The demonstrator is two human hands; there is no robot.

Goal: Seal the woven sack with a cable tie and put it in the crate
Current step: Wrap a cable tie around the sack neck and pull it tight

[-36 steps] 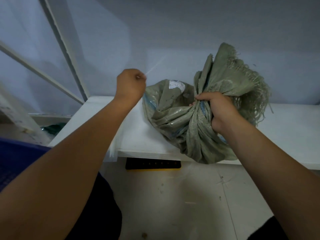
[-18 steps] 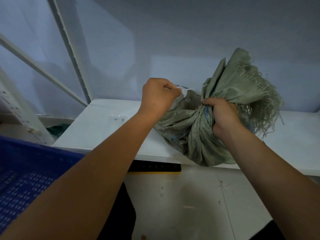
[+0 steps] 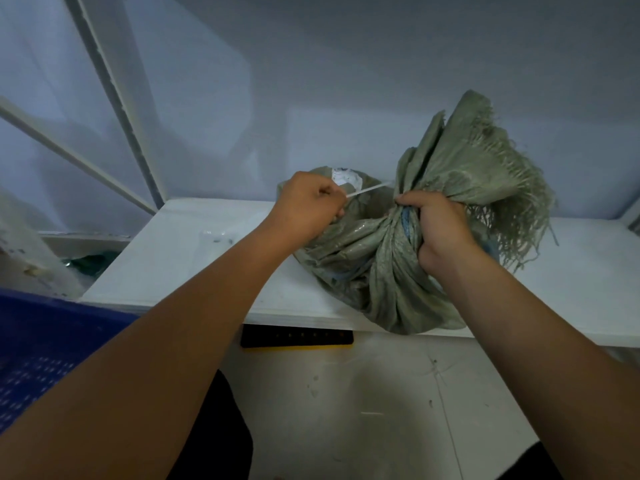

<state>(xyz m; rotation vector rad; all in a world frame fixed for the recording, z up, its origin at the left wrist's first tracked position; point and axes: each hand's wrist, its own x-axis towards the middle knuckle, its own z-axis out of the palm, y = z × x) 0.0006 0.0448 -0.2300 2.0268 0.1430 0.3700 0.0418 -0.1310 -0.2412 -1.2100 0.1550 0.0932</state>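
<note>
A grey-green woven sack (image 3: pixel 367 265) lies on the white shelf (image 3: pixel 194 258), its belly hanging a little over the front edge. Its mouth is bunched into a neck, and the frayed top (image 3: pixel 485 161) fans up and to the right. My right hand (image 3: pixel 436 226) is shut around that neck. My left hand (image 3: pixel 308 206) is a fist at the sack's left side, pinching a thin white cable tie (image 3: pixel 367 190) that runs from my fist toward the neck. A blue perforated crate (image 3: pixel 38 358) sits at the lower left.
White metal frame bars (image 3: pixel 114 98) rise at the left against a pale wall. A small clear plastic bag (image 3: pixel 216 235) lies on the shelf left of the sack. A black-and-yellow strip (image 3: pixel 298 337) sits under the shelf edge. Pale floor (image 3: pixel 363 410) below.
My left hand came down and right from a raised position to the sack, bringing the cable tie to the neck. My right hand kept its grip on the neck.
</note>
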